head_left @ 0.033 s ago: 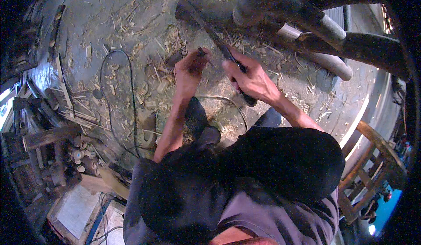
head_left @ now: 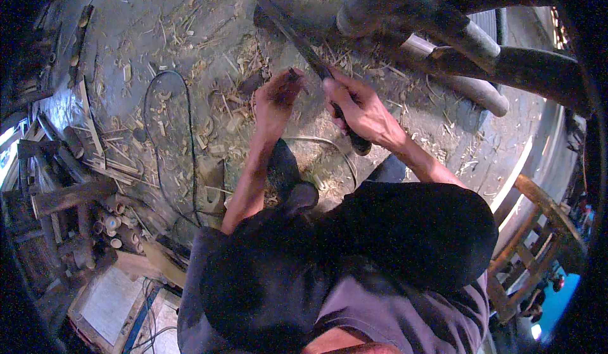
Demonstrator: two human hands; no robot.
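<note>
My right hand [head_left: 364, 113] is wrapped round the dark handle of a long knife [head_left: 288, 32]. Its narrow, pointed blade slants up and to the left, away from me. To the left of the knife, my left hand [head_left: 277, 100] is closed in a pinch on a small dark piece [head_left: 295, 74] whose kind I cannot make out. A narrow gap separates that hand from the blade. Both hands are in front of my knees, above a floor [head_left: 221, 43] strewn with pale shavings.
A dark cord [head_left: 147, 97] loops on the floor at left. Thick dark poles [head_left: 468, 88] lie at the far right. Cut bamboo tubes [head_left: 130, 237] and wood pieces are heaped at left, with a wooden chair [head_left: 538, 246] at right and a pale panel [head_left: 111, 303] at lower left.
The knife and my right hand have tilted very slightly, the blade tip edging left. My left hand has shifted a touch to the right, its grip unchanged.
</note>
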